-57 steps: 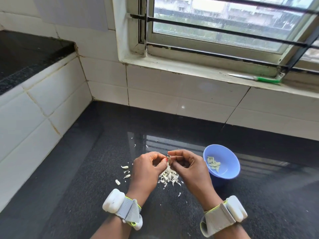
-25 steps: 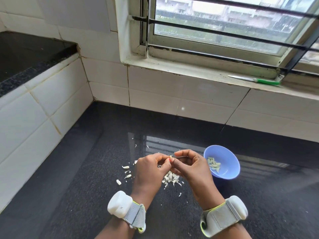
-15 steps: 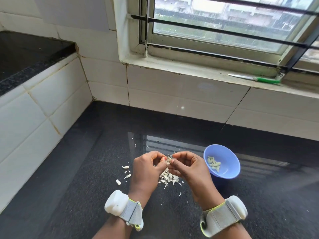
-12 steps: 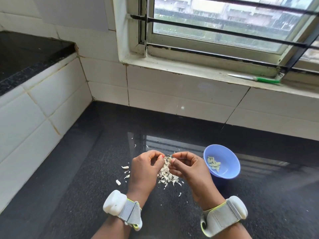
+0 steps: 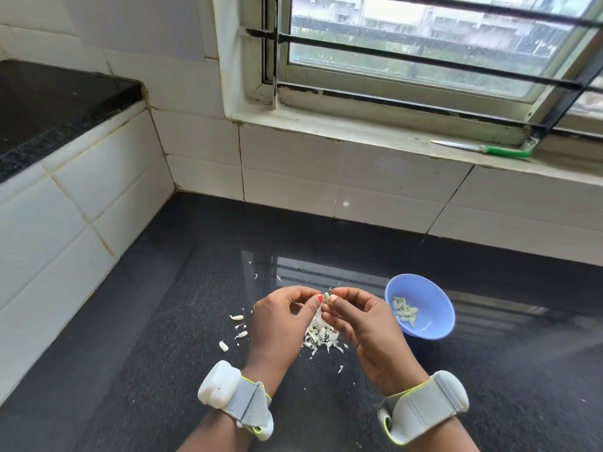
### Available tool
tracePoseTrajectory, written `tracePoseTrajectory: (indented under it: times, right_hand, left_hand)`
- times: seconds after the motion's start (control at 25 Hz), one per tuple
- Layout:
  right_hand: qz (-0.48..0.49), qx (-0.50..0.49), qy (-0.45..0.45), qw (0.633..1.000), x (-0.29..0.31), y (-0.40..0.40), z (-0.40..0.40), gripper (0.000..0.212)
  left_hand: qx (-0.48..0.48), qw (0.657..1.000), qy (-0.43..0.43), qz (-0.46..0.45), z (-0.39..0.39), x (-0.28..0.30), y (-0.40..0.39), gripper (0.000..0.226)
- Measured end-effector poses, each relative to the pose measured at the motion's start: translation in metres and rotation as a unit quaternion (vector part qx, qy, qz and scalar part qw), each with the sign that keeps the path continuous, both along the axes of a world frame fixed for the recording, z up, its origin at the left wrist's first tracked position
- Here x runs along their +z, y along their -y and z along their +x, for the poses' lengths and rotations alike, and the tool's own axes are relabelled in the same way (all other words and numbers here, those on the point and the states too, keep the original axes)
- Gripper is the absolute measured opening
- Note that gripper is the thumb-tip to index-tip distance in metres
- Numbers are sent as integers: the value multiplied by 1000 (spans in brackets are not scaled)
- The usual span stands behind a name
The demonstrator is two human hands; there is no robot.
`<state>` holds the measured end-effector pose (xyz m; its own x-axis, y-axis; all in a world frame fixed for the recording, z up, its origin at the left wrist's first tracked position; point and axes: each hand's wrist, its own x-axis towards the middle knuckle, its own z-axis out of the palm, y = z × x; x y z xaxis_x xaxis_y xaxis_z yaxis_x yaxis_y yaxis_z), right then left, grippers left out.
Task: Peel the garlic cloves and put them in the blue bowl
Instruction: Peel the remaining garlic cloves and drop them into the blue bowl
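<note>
The left hand [image 5: 280,321] and right hand [image 5: 365,324] meet, both apparently pinching one garlic clove [image 5: 326,296]. Peels [image 5: 321,336] lie beneath them; the blue bowl [image 5: 434,324] sits just right.

This is looking like a home kitchen. A shiny black stone tabletop [image 5: 195,305] is running along walls of white tiles [image 5: 81,203], and a window with dark bars [image 5: 424,60] is letting in daylight above it. A knife with a green handle [image 5: 483,148] is lying on the window sill [image 5: 342,128], and bits of garlic skin [image 5: 321,336] are sitting beside a blue bowl [image 5: 434,298].
</note>
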<state>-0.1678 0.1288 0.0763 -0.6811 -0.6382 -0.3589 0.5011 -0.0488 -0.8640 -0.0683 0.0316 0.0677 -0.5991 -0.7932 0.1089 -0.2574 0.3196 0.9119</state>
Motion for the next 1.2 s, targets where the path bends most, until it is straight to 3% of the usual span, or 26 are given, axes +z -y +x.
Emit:
tracePoseTrajectory:
  times: [0.2,0.6,0.72,0.96,1.2]
  right_hand:
    - [31,30,-111,993,-1,3,2,11]
    - [69,61,-189,978,1,1,3,8]
    - [58,50,-132,988,1,4,4,8]
    - [-33,53,137,989,9,2,3,19]
    - [-73,60,200,975,13,0,2,29]
  left_hand:
    - [-5,999,-11,37,-2,2,-2,4]
    - [6,999,-1,47,-2,0,1,7]
    - [1,999,2,54,-1,0,1,7]
    - [2,997,-5,78,-1,-4,1,12]
    - [12,998,13,57,-1,-5,1,14]
